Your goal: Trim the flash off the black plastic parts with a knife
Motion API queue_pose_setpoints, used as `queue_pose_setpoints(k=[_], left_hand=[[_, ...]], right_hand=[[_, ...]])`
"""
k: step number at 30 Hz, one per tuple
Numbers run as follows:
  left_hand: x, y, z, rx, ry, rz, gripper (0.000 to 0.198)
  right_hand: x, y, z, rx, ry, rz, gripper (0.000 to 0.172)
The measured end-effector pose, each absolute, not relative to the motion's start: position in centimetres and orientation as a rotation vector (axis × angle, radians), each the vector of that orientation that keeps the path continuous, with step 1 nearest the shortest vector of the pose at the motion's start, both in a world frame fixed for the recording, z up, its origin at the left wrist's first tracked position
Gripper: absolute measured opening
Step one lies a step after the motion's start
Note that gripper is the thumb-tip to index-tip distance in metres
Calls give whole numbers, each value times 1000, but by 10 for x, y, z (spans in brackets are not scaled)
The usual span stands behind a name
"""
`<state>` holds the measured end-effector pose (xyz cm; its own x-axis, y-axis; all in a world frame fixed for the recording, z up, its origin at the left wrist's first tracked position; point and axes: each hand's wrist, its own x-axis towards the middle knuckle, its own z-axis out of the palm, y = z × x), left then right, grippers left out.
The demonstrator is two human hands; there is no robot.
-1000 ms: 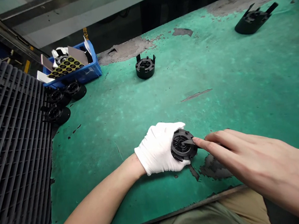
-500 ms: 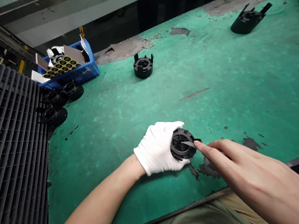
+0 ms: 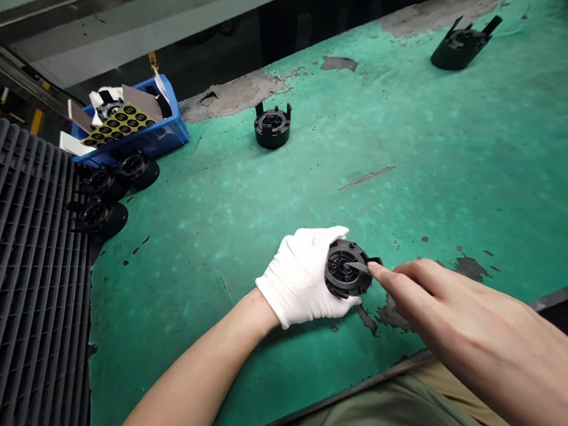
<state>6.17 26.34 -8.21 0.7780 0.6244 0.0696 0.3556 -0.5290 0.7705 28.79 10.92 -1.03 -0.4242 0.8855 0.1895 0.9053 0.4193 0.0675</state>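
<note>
— What have you got there?

— A round black plastic part, ribbed across its face, lying on the green bench top near its front edge. Your gloved left hand wraps its left rim and grips it firmly. Your bare right hand pinches a thin grey blade, its tip on the part's face.

— How will it handle?

— It looks light and stiff, I'd judge; the ribs seem thin enough to chip. Hold it by the outer rim, as you do, well clear of the blade.

— And farther out?

— Beyond your left hand stands one black part with upright prongs. Far beyond your right hand lies one larger black piece. Well to your left sit three black discs beside one blue bin, which holds one sheet of round black stickers.
</note>
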Motion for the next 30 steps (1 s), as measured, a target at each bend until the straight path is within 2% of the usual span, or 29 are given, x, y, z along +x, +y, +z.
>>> queue_pose_setpoints(k=[13,18,23,28,30], left_hand=[[63,265,-79,2161,696,429,45],[62,266,-78,2154,698,417,45],[62,265,-78,2164,710,387,45],[62,265,-82,2188,721,398,48],[60,266,-84,2195,723,381,59]], right_hand=[[285,105,-17,-1666,-2559,-143,65],[281,111,-11,-1633,-2600,-259,65],[281,124,-1,-1548,-2671,-417,53],[301,122,-7,-1459,-2656,-254,56],[315,122,-13,-1498,-2624,-123,57]])
